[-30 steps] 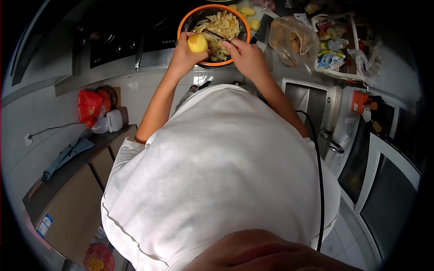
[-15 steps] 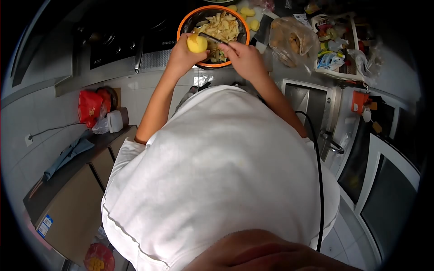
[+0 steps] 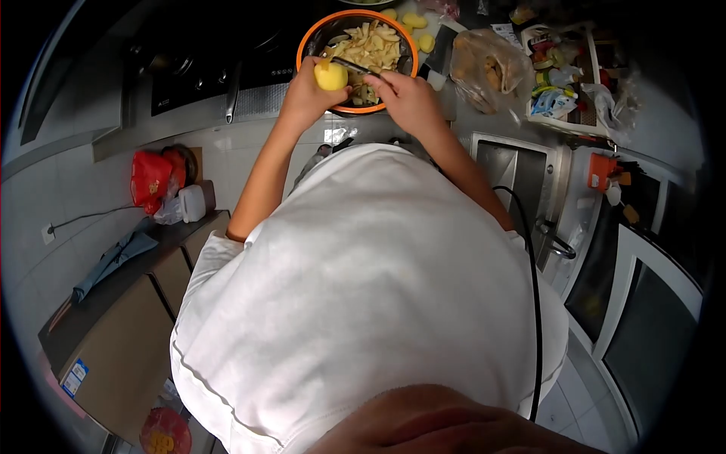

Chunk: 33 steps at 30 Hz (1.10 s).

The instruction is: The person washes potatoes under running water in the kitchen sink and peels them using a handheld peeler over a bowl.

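My left hand (image 3: 306, 97) is closed around a potato (image 3: 330, 76), mostly bare yellow with a patch of brownish skin at its top. In my right hand (image 3: 411, 98) is a dark-handled peeler (image 3: 354, 66), its head touching or just beside the upper right of the potato. Both hands are over the near side of an orange-rimmed bowl (image 3: 414, 51). Pale peelings (image 3: 372, 44) fill much of the bowl. Several peeled potatoes (image 3: 426, 42) lie on the counter behind the bowl's right side.
Right of the bowl is a clear plastic bag (image 3: 491, 72) with brownish things inside. Farther right stands a white basket (image 3: 563, 125) of packets. A steel sink (image 3: 514, 170) lies nearer on the right; a black stove (image 3: 193, 72) is on the left.
The potato has turned or shifted slightly in my left hand. The peeler in my right hand has moved a little across its top. The rest looks the same.
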Available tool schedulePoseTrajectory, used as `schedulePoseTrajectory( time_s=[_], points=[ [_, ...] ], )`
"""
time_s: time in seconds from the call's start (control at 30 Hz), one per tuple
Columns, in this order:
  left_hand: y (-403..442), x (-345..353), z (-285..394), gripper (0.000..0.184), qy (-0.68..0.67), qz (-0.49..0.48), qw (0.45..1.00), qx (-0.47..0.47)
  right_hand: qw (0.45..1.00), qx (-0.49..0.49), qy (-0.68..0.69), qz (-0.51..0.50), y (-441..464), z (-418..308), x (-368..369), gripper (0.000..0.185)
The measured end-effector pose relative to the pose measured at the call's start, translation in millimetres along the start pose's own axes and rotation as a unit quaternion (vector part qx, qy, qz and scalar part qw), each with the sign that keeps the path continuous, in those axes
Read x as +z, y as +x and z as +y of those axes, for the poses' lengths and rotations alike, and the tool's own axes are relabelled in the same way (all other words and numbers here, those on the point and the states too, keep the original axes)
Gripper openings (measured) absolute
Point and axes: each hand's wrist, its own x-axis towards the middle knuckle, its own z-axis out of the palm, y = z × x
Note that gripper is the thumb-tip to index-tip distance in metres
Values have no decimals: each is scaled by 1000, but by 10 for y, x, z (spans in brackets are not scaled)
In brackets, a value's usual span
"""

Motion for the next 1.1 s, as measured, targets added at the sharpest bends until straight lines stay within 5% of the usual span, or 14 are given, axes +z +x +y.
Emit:
schedulePoseTrajectory(
  time_s=[0.13, 0.2, 0.37, 0.53, 0.6, 0.8, 0.9, 1.0, 1.07, 1.1],
  points=[
    [-95, -27, 145, 72, 14, 5, 999, -28, 997, -64, -28, -29, -39, -117, 62, 41],
    [-142, -31, 150, 73, 47, 13, 999, -15, 989, -14, -143, 27, 85, 72, 129, 43],
    [-165, -70, 184, 74, 103, 15, 995, -5, 996, 44, -73, -3, 108, 191, -82, 47],
    [-96, 3, 118, 52, -187, -32, 981, -41, 998, 44, -27, -20, 27, 48, -91, 41],
    [-85, 16, 130, 55, -208, -28, 976, -53, 997, -2, 72, -25, 1, 2, -25, 39],
    [-45, 48, 65, 56, -274, -76, 954, -100, 995, -79, -54, 8, -24, -132, 79, 41],
    [-132, -1, 213, 56, -236, -79, 963, -103, 988, 24, -145, 54, 126, 224, 39, 46],
    [-148, -26, 214, 53, -161, -26, 983, -85, 993, 31, -111, -3, 46, 36, -153, 46],
    [-106, 28, 13, 57, 20, 44, 999, 25, 995, 21, -94, -18, -22, -93, -133, 44],
    [-96, 54, -38, 59, 25, 35, 999, -6, 999, -20, -46, -5, -37, -118, -72, 43]
  ],
)
